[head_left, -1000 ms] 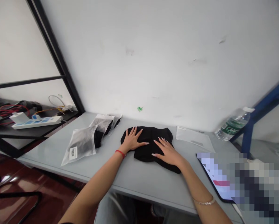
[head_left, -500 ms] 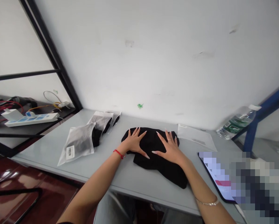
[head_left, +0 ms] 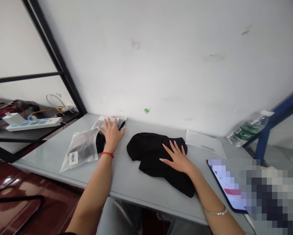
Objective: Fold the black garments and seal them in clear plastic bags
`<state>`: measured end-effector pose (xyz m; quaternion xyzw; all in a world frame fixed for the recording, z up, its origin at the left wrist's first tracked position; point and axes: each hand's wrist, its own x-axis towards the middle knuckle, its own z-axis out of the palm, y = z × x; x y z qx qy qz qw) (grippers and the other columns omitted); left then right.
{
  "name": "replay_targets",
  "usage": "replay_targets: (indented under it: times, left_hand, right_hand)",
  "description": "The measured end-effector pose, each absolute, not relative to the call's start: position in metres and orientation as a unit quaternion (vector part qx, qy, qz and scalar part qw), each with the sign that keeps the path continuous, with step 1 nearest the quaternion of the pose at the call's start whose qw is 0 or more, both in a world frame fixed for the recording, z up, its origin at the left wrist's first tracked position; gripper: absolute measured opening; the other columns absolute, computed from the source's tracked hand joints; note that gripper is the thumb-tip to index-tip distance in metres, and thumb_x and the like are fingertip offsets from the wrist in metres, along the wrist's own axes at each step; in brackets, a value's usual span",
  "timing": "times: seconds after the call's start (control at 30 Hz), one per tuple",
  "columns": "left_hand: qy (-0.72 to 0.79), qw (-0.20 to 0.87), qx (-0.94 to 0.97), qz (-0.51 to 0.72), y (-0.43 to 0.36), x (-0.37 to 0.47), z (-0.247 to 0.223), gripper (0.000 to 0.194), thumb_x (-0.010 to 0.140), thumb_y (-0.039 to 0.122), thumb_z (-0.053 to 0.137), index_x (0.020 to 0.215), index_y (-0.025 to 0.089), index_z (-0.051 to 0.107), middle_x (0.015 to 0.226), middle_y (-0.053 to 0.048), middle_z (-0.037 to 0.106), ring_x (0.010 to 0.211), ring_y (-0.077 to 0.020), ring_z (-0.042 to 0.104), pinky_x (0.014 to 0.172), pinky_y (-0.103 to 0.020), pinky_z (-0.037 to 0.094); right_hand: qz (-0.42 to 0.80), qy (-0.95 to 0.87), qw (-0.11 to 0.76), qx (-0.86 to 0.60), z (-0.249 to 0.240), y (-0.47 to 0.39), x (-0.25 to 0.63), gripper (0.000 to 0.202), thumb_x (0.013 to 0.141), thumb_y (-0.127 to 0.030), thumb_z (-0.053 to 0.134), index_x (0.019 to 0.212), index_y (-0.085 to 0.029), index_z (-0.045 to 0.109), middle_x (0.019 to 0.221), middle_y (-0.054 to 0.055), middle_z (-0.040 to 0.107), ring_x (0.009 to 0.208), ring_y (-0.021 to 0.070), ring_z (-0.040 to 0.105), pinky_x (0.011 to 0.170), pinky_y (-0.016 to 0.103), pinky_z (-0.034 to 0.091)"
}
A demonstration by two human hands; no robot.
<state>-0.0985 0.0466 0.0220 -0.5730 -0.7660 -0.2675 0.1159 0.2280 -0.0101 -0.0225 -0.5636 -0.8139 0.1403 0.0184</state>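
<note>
Black folded cloth (head_left: 158,160), flat on grey tabletop (head_left: 126,182)

The cloth (head_left: 158,155) lies on the table (head_left: 131,182) just below the frame's centre — bags (head_left: 84,148) to its left, another bag (head_left: 201,140) to its right. At right, the bottle (head_left: 249,129) is farther back than the tablet (head_left: 224,186) — and at far left, a power strip (head_left: 38,124) rests on a shelf (head_left: 36,133).
</note>
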Motion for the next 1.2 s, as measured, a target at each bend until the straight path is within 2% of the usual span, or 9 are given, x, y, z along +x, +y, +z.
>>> replay_targets:
  times: [0.13,0.3,0.4,0.5,0.73,0.93,1.2]
  left_hand:
    - [-0.79,0.126,-0.542,-0.257,0.023,-0.122,0.028,0.069,0.088,0.043,0.054,0.146,0.013,0.034,0.157,-0.025,0.019,0.147,-0.0413,0.006,0.107,-0.073,0.01]
    - [-0.805,0.166,-0.52,-0.234,-0.017,-0.146,0.021,0.074,0.088,0.047,0.053,0.149,0.015,0.029,0.157,-0.026,0.017,0.145,-0.0454,0.007,0.106,-0.074,0.011]
    - [-0.841,0.149,-0.472,-0.219,-0.029,-0.155,0.006,0.083,0.087,0.053,0.052,0.15,0.007,0.024,0.153,-0.033,0.019,0.143,-0.05,0.013,0.105,-0.073,0.016]
    - [-0.861,0.133,-0.452,-0.192,-0.034,-0.157,-0.01,0.084,0.088,0.052,0.048,0.146,-0.005,0.026,0.148,-0.038,0.025,0.142,-0.0482,0.018,0.109,-0.068,0.016]
    - [-0.833,0.15,-0.5,-0.182,-0.046,-0.149,-0.023,0.066,0.093,0.035,0.042,0.14,-0.01,0.035,0.145,-0.034,0.037,0.141,-0.0393,0.03,0.114,-0.057,0.022]
    - [-0.796,0.145,-0.533,-0.248,-0.061,-0.152,-0.033,0.052,0.093,0.027,0.042,0.135,-0.003,0.042,0.141,-0.031,0.045,0.138,-0.0363,0.037,0.112,-0.056,0.029]
    - [-0.751,0.099,-0.545,-0.36,-0.083,-0.143,-0.031,0.035,0.092,0.015,0.039,0.122,0.009,0.055,0.126,-0.019,0.062,0.126,-0.0275,0.054,0.113,-0.049,0.035]
  right_hand:
    - [0.091,-0.86,0.056,-0.498,-0.017,-0.016,0.216,0.085,0.086,-0.077,0.03,0.154,-0.029,0.011,0.162,0.005,-0.001,0.147,0.0291,-0.009,0.118,0.057,0.001]
    - [0.115,-0.901,0.064,-0.413,-0.016,-0.028,0.2,0.076,0.089,-0.07,0.037,0.153,-0.037,0.009,0.162,0.001,-0.002,0.148,0.0292,-0.004,0.118,0.057,0.011]
    - [0.123,-0.905,0.065,-0.402,-0.02,-0.031,0.197,0.074,0.091,-0.067,0.039,0.152,-0.038,0.011,0.162,0.002,-0.002,0.148,0.0296,-0.001,0.118,0.056,0.014]
    - [0.121,-0.905,0.069,-0.401,-0.025,-0.03,0.199,0.074,0.091,-0.066,0.039,0.153,-0.037,0.01,0.162,0.002,0.0,0.148,0.0294,-0.002,0.118,0.057,0.015]
    - [0.108,-0.923,0.075,-0.361,-0.025,-0.033,0.197,0.072,0.092,-0.062,0.04,0.153,-0.04,0.008,0.162,-0.002,0.003,0.148,0.0312,0.0,0.117,0.06,0.018]
    - [0.104,-0.95,0.066,-0.288,-0.025,-0.04,0.186,0.072,0.092,-0.061,0.042,0.153,-0.039,0.008,0.162,-0.003,0.007,0.148,0.0293,0.002,0.118,0.058,0.017]
    - [0.104,-0.954,0.065,-0.273,-0.027,-0.042,0.181,0.073,0.091,-0.062,0.043,0.152,-0.039,0.01,0.162,-0.002,0.01,0.148,0.0303,0.005,0.118,0.06,0.014]
